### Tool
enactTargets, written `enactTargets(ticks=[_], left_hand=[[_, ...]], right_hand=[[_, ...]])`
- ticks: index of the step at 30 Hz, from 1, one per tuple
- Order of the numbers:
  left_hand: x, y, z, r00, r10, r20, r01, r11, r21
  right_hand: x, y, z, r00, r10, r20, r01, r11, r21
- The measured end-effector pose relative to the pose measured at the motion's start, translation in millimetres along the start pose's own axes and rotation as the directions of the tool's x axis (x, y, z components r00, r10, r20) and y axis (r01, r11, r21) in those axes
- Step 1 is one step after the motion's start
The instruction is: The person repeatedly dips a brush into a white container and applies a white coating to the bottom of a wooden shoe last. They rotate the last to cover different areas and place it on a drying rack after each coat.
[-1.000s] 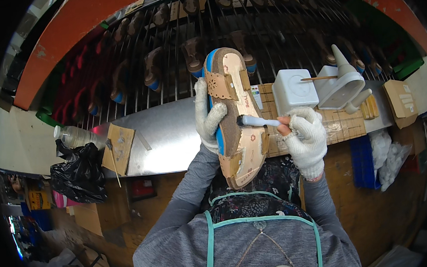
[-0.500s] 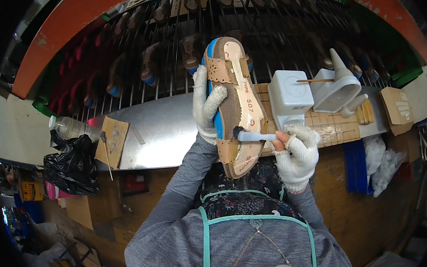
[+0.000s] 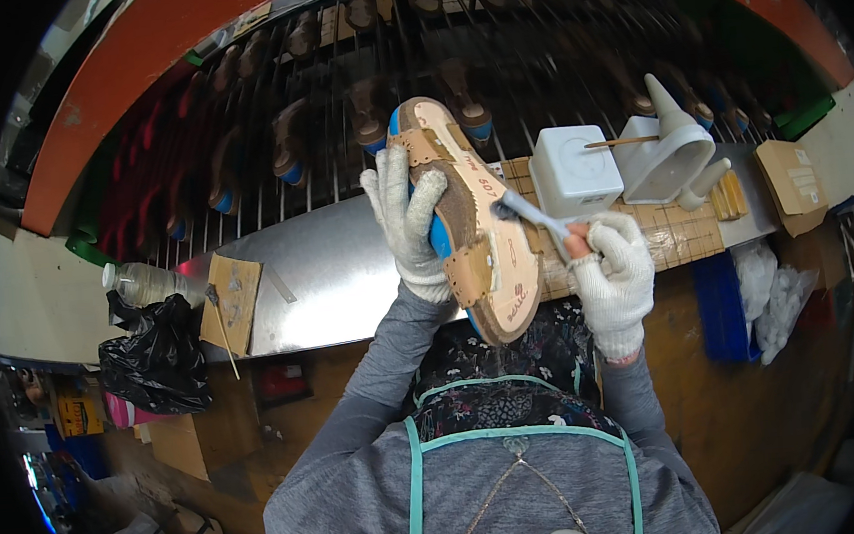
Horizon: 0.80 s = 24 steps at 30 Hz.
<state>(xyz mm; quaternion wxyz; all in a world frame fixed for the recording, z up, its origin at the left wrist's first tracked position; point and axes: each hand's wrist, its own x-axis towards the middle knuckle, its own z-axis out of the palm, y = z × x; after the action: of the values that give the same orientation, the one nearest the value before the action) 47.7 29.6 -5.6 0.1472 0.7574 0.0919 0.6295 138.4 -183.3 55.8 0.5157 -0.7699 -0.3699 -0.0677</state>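
Observation:
My left hand (image 3: 408, 218), in a white knit glove, grips a shoe (image 3: 503, 271) on a blue last by its left side, its underside turned up. The shoe has a pale insole board, a brown edge and perforated tan straps folded over onto the bottom. In my right hand (image 3: 613, 277), gloved with bare fingertips showing, is a brush (image 3: 542, 220) with a light handle, pinched between thumb and fingers. Its dark bristles lie at the right edge of the shoe's middle; whether they touch is unclear.
Beyond the metal table (image 3: 322, 275), a rack of rods (image 3: 329, 164) carries several shoes. White containers (image 3: 577, 170) stand on a gridded board (image 3: 670, 228) at right, one with a stick across it. At left are a black plastic bag (image 3: 158, 353), a clear bottle (image 3: 142, 279) and a cardboard piece (image 3: 232, 307).
The shoe has tilted, its toe end leaning further left. The brush has moved up along the shoe's right side, its handle now slanting. My view has shifted slightly.

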Motion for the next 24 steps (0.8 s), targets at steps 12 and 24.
enactTargets(ticks=[12, 24], left_hand=[[-29, 1, -6, 0.984, -0.144, 0.107, 0.134, 0.986, 0.097], [-29, -2, -4, 0.988, -0.101, 0.113, 0.093, 0.993, 0.073]], right_hand=[[-47, -11, -4, 0.957, 0.224, 0.183, -0.265, 0.934, 0.239], [-19, 3, 7, 0.986, 0.1, 0.136, -0.12, 0.981, 0.15]])
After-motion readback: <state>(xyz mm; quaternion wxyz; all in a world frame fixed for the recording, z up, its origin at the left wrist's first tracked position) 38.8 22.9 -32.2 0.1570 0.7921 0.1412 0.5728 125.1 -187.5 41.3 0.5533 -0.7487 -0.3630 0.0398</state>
